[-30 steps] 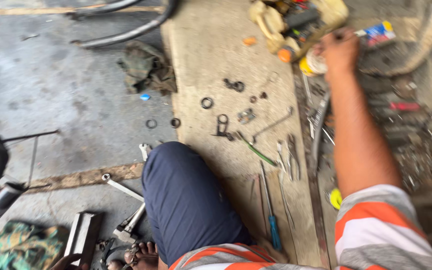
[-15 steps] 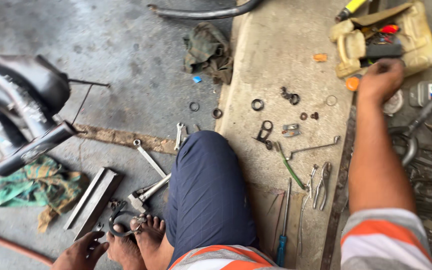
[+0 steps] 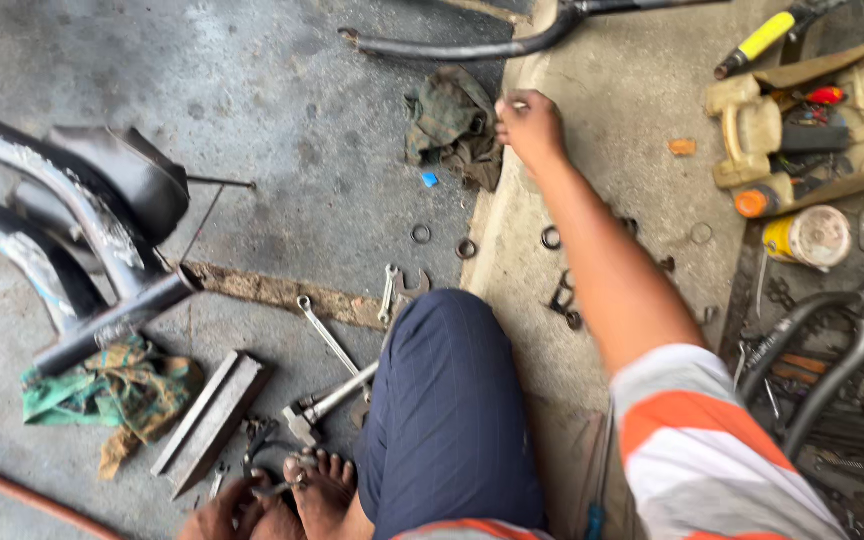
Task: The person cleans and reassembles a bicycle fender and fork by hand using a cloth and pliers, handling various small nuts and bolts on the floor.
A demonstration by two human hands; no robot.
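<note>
Your right hand [image 3: 530,125] has swung left from the cut-open jug [image 3: 820,118] to the dirty rag [image 3: 452,125].

It now sits closed at the rag's right edge, on the lip of the concrete slab [image 3: 612,90], pinching something small and pale that you cannot make out. Your left hand [image 3: 227,512] is low by your bare foot [image 3: 324,492], fingers around a dark metal part; its grip is partly cut off by the frame edge. Washers [image 3: 420,233] lie on the floor below the rag, wrenches [image 3: 327,335] beside your knee [image 3: 442,340].
</note>
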